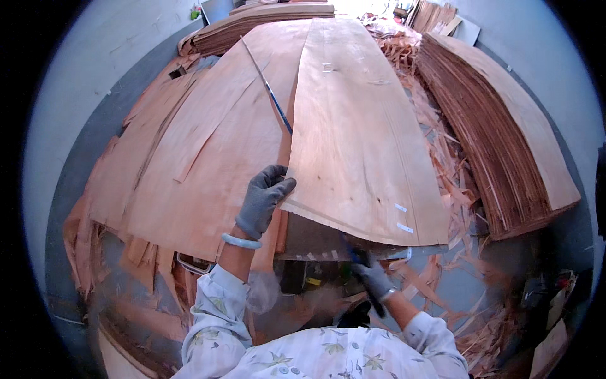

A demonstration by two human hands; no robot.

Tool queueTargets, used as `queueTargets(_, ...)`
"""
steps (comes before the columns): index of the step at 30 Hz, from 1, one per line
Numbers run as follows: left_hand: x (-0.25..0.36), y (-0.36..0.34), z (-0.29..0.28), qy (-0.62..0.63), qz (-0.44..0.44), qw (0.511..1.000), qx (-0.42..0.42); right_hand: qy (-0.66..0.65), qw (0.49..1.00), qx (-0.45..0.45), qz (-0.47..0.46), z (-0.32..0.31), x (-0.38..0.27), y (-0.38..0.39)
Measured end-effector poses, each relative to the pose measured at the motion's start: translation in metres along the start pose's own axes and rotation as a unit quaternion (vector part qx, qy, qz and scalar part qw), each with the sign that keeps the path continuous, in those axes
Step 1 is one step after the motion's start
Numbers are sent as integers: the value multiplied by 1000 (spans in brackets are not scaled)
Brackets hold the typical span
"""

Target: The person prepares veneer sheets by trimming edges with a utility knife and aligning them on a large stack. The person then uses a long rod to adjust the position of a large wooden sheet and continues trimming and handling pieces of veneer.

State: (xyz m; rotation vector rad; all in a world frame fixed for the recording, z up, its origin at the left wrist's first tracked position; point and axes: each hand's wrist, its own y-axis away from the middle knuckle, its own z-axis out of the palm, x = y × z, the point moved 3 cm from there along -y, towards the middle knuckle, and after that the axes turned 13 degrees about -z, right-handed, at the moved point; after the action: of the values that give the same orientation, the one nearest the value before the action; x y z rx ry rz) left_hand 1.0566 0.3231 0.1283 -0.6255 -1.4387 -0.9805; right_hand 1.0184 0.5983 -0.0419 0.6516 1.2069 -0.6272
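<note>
Gray-gloved left hand [262, 199] pinches near-left corner of pale veneer sheet [356, 132], thumb and fingers closed on its edge. Sheet partly overlaps wide pinkish veneer [214, 177] at its left. Gloved right hand [376, 282], blurred, sits just below sheet's near edge, fingers curled around dark tool [360, 258]. Thin part-blue rod [271, 92] slants away from sheet's left edge. 2 white strips [404, 228] dot sheet's near-right corner. Right of sheet: loose scraps [440, 155], then thick veneer stack [489, 139].

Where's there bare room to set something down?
On the pinkish veneer, between the narrow strip, blue rod and left hand. The pale sheet is mostly bare too. Crowded: the right, where scraps litter the gap between that sheet and the tall stack.
</note>
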Motion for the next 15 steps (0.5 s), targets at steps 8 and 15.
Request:
queueTargets(8, -34, 32, -41, -33, 4, 999, 38, 78, 972, 186, 117, -96, 17, 164)
queueTargets(15, -131, 78, 14, -527, -61, 837, 133, 54, 970, 237, 10, -191, -42, 207)
